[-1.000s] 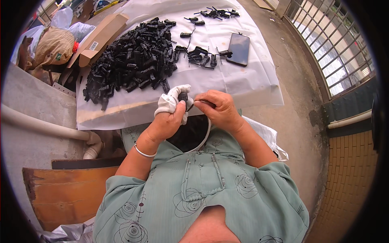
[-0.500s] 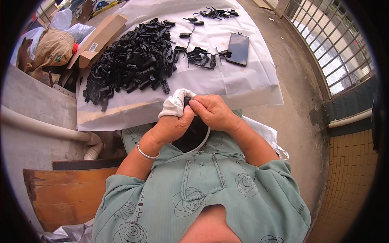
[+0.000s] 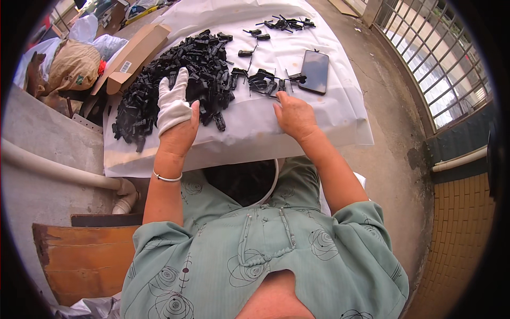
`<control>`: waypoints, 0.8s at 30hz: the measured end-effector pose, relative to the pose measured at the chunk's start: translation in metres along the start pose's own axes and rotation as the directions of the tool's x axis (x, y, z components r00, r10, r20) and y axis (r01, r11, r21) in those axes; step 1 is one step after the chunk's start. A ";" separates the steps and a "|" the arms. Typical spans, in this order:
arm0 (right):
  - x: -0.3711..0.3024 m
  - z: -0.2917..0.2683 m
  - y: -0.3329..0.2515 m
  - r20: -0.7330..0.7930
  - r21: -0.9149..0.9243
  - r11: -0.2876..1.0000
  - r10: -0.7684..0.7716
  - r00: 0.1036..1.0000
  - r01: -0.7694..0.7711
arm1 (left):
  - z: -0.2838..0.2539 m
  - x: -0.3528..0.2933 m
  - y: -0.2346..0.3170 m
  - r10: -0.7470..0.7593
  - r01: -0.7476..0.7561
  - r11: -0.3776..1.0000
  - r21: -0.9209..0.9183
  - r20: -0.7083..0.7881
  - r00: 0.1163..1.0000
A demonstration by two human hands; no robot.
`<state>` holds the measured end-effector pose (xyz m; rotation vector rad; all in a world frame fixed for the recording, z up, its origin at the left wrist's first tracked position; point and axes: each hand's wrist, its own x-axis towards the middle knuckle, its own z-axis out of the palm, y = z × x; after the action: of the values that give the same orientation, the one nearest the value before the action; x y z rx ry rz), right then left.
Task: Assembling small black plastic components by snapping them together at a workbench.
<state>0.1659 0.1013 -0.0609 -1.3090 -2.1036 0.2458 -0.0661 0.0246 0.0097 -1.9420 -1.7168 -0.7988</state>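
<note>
Gloved fingers parted, seemingly empty, the left hand (image 3: 178, 114) hovers over black parts (image 3: 210, 87) heaped toward the tabletop's (image 3: 249, 125) left edge; the right (image 3: 295, 116), fingers bent, grip hidden, apparently selects from a right-side cluster (image 3: 261, 84), calling for a fine pinch.

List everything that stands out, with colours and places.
Heaped small plastic-looking parts: uncountable, black, table left
Loose stemmed parts: many, black, table right
Flat rectangular phone: one, black, table right
Sheet-covered table: one, white, centre
Long cardboard box: one, brown, upper left
Bulging sack: one, tan, upper left
Barred window: one, grey, upper right
Patterned cloth top: one, green, bottom
Left grip: one, white-gloved, thumb bare, over heap
Right grip: one, bare, by loose parts
</note>
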 end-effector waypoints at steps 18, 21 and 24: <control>-0.039 -0.017 -0.037 0.065 0.514 0.794 -0.412 0.909 0.324 | 0.032 -0.053 0.047 0.028 0.543 -0.772 -0.332 0.834 0.550; -0.044 -0.024 -0.040 0.063 0.489 0.822 -0.367 0.928 0.293 | 0.030 -0.051 0.047 0.044 0.570 -0.665 -0.483 0.737 0.675; -0.047 -0.041 -0.060 -0.049 0.441 0.872 -0.214 0.976 0.213 | 0.025 -0.047 0.053 -0.020 0.580 -0.476 -0.661 0.668 0.744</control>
<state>0.1606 0.0250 -0.0205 -0.7985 -2.0135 0.5926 -0.0138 -0.0016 -0.0370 -2.2043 -1.9546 -3.4951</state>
